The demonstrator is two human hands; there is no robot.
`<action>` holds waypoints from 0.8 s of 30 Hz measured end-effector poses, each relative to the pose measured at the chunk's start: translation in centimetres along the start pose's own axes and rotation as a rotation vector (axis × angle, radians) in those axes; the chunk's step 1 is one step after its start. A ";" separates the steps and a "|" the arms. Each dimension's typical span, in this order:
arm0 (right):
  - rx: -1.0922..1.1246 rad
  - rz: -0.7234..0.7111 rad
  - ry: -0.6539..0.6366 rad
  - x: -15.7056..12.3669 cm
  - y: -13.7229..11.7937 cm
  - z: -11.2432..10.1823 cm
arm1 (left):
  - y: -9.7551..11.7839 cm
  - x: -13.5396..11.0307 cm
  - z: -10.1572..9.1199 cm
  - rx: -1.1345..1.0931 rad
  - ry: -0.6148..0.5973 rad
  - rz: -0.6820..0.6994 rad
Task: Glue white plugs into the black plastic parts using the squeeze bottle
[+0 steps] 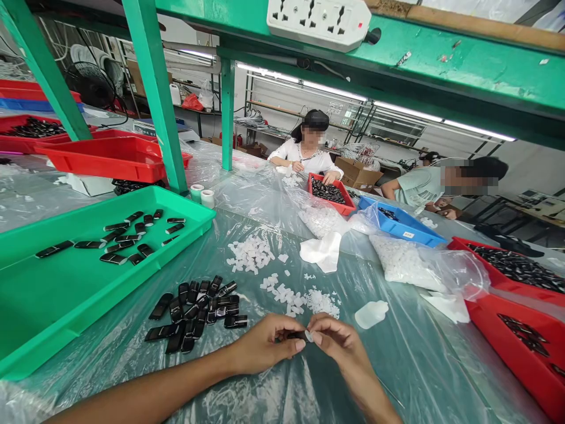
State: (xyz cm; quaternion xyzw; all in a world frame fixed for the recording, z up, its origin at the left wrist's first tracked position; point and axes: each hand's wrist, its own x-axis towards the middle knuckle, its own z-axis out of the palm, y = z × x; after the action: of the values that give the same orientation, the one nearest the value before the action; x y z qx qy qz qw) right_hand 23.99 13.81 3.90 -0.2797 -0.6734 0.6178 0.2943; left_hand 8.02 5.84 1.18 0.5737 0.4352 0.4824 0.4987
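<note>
Black part (296, 335), lower centre of the head view, is gripped by the left hand (260, 346); the right hand (336, 340) pinches a white piece (308, 335) at its end (keeping both square and pressing evenly should, I judge, serve best). Film-covered, the green table (397, 377) fills mid-frame; two co-workers (304, 151) are upper centre and right, beyond a green beam (410, 59).
</note>
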 end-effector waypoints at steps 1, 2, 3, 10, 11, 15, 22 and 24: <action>0.013 0.010 -0.009 0.0 0.0 0.0 | 0.1 0.0 0.0 0.010 -0.004 0.008; 0.027 0.028 -0.014 0.0 0.0 -0.1 | 0.2 0.0 0.0 0.019 -0.005 0.015; 0.043 0.053 -0.015 -0.1 0.1 -0.1 | 0.3 0.0 -0.1 0.029 -0.010 0.018; 0.192 0.217 -0.073 -0.3 0.8 -0.6 | 0.7 -0.1 -0.3 0.031 -0.053 -0.002; 0.221 0.224 -0.085 -0.4 1.0 -0.7 | 0.7 -0.1 -0.3 0.023 -0.056 -0.011; 0.344 0.277 -0.116 -0.4 1.6 -0.9 | 0.5 -0.2 -0.4 0.003 -0.085 -0.027; 0.444 0.346 -0.242 -0.2 2.3 -1.0 | 0.4 -0.3 -0.7 -0.003 -0.147 -0.030; 0.442 0.350 -0.238 -0.2 2.2 -1.0 | 0.4 -0.3 -0.7 -0.051 -0.147 -0.050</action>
State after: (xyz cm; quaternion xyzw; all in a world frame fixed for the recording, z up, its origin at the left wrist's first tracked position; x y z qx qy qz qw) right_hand 24.88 14.45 1.74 -0.2463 -0.4939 0.8192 0.1559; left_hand 7.31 5.61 1.60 0.5837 0.3990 0.4374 0.5557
